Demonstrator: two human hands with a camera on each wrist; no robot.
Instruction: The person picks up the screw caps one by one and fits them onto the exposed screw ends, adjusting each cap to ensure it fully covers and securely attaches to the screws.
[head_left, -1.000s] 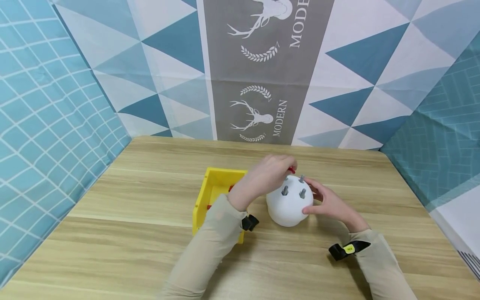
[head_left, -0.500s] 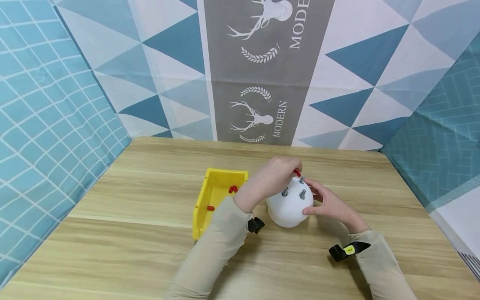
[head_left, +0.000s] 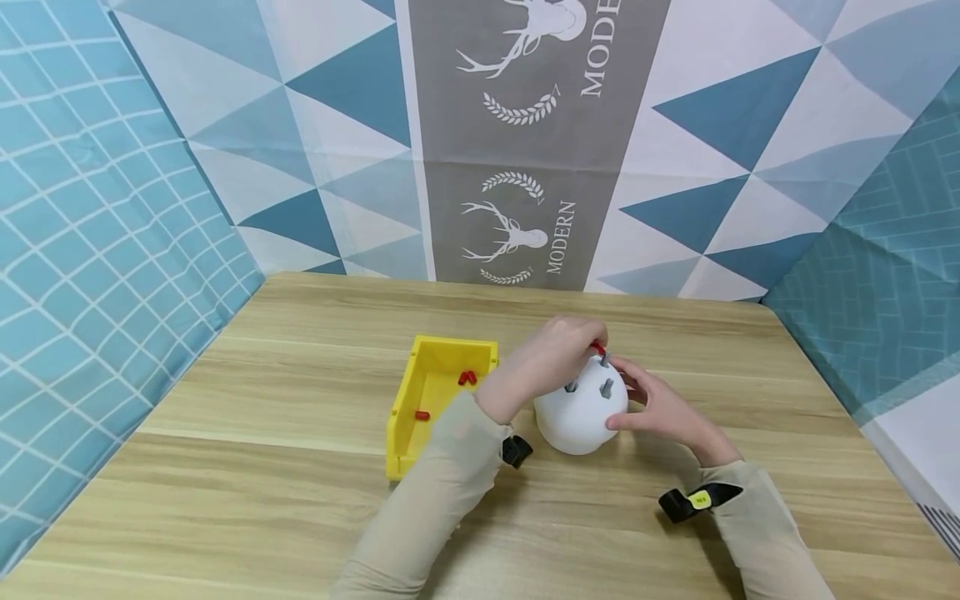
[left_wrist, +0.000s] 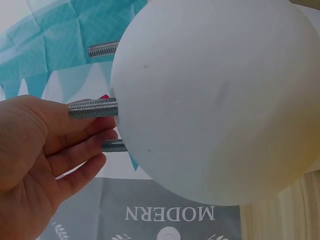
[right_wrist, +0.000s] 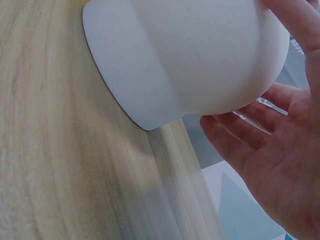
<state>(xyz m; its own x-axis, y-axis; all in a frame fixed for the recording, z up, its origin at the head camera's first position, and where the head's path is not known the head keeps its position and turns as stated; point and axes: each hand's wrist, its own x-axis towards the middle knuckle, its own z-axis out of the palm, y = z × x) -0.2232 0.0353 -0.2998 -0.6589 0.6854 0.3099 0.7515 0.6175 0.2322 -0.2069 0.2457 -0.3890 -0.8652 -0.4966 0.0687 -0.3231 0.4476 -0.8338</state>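
Note:
A white rounded dome (head_left: pixel 576 421) stands on the table, with several threaded metal bolts (left_wrist: pixel 92 108) sticking out of its top. My left hand (head_left: pixel 551 354) pinches a small red cap (head_left: pixel 597 350) at the far bolts; in the left wrist view only a sliver of red shows behind a bolt. Whether the cap sits on a bolt is hidden by the fingers. My right hand (head_left: pixel 663 410) grips the dome's right side, thumb on the near face and fingers round the far side. The right wrist view shows the dome's wider base (right_wrist: pixel 130 70) on the wood.
Left of the dome is a yellow open bin (head_left: pixel 401 408), partly behind the left forearm. Several small red caps (head_left: pixel 422 415) lie inside it. The wooden table (head_left: pixel 247 467) ends at a patterned cloth backdrop (head_left: pixel 517 167).
My left hand has moved right and slightly nearer with the red cap, toward the right-hand far bolt. More red caps in the bin are uncovered. The right hand and dome have stayed put.

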